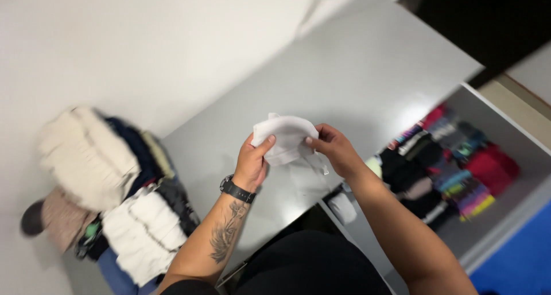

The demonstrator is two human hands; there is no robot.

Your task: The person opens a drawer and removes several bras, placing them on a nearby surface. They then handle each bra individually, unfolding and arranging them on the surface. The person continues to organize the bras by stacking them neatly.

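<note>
Both of my hands hold one small white piece of cloth (285, 135), folded or bunched, above the grey top of a dresser (344, 77). My left hand (252, 162), with a black watch at the wrist and a tattoo on the forearm, pinches its left edge. My right hand (333, 147) grips its right edge with thumb and fingers. A loose end of the cloth hangs down between my hands.
An open drawer (505, 128) at the right holds several rolled dark, red and multicoloured garments. A heap of clothes (109, 186), cream, white, navy and dark, lies at the left. A blue surface (522, 260) shows at the lower right.
</note>
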